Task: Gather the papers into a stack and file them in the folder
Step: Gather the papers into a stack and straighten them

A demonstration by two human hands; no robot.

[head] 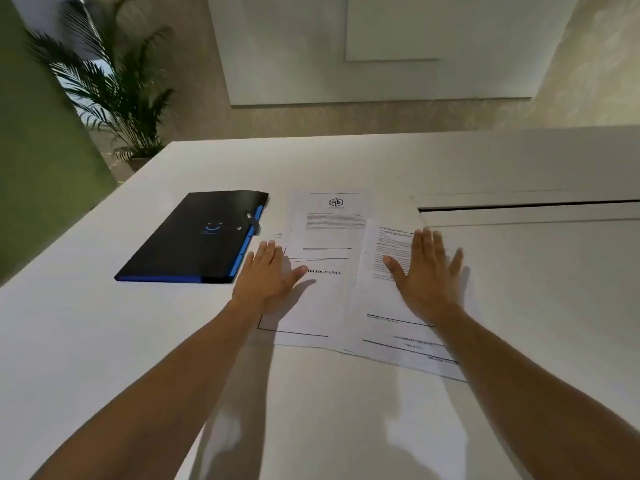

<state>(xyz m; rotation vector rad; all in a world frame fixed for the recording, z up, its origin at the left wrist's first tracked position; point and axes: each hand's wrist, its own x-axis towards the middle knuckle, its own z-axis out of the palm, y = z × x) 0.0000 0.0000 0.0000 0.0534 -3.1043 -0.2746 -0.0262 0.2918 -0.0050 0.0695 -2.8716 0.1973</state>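
Observation:
Several white printed papers (329,237) lie spread and overlapping on the white table (104,341), some skewed. My left hand (265,277) lies flat, fingers apart, on the left sheets beside the word BIBLIOGRAPHY. My right hand (427,271) rests flat with spread fingers on the right sheet of text. Neither hand grips anything. A closed black folder (197,237) with blue edges and a snap strap lies to the left of the papers, close to my left hand's fingertips.
A slot or seam (526,206) runs across the table at the right, just beyond the papers. A potted palm (114,91) stands on the floor past the table's far left corner. A green wall (41,161) is at the left.

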